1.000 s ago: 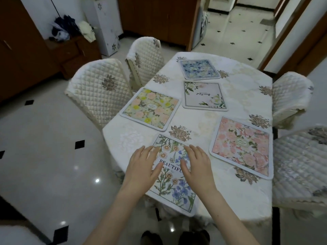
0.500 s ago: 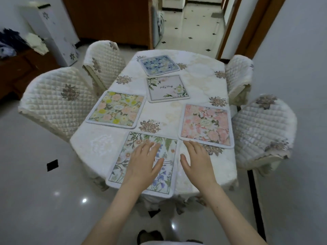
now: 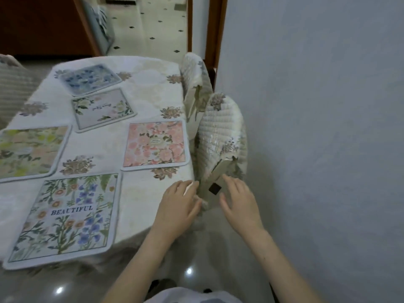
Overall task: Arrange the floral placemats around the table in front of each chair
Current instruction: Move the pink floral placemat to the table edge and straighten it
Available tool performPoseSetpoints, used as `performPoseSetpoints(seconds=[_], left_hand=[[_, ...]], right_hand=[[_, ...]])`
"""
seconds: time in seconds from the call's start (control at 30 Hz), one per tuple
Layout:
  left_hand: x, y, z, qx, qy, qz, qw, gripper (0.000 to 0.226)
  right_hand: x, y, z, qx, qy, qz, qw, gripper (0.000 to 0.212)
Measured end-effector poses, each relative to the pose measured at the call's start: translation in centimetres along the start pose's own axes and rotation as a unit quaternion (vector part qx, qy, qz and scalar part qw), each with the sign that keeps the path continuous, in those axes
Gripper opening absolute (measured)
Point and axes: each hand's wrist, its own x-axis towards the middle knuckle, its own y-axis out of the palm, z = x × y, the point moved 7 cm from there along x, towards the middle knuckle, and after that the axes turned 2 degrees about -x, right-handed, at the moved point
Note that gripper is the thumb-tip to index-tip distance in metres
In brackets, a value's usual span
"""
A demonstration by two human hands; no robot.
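Five floral placemats lie on the cloth-covered table (image 3: 150, 99). The "BEAUTIFUL" placemat (image 3: 65, 217) sits at the near edge. A pink one (image 3: 155, 145) lies by the right edge, a yellow-green one (image 3: 28, 149) at the left. A white one (image 3: 102, 108) and a blue one (image 3: 89, 78) lie farther back. My left hand (image 3: 178, 206) hovers open over the table's near right corner, holding nothing. My right hand (image 3: 239, 199) is open just off the table, beside the nearer quilted chair (image 3: 220, 132).
A second quilted chair (image 3: 194, 73) stands behind the first, both squeezed between the table and the pale wall (image 3: 317, 127) on the right. A doorway (image 3: 153, 25) with tiled floor opens at the back. Glossy floor lies below me.
Both hands have left the "BEAUTIFUL" placemat and moved right to the table's corner by the chair. My view has swung right, toward the wall.
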Motion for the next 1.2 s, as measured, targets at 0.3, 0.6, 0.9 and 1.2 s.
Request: performPoseSetpoints(seconds=[0.3,0.6,0.9,1.2], left_hand=[[9.7,2.5,-3.7,0.014,0.038,0.001,0.999,0.046],[22.5,4.7,-0.6,-0.009,-0.016,-0.017,1.0,0.048],[32.3,1.7,2.9,0.017,-0.107,-0.069,0.992,0.049],[34.3,3.6,4.2,0.038,-0.33,-0.112,0.937,0.05]], right_hand=[[5.8,-2.1,-7.3,0.005,0.021,-0.01,1.0,0.05],[19.9,-1.6,-10.9,0.003,-0.01,0.009,1.0,0.049],[34.1,-1.6,-9.7,0.04,-0.126,0.035,0.991,0.048],[43.0,3.2,-7.3,0.042,-0.337,0.173,0.924,0.046]])
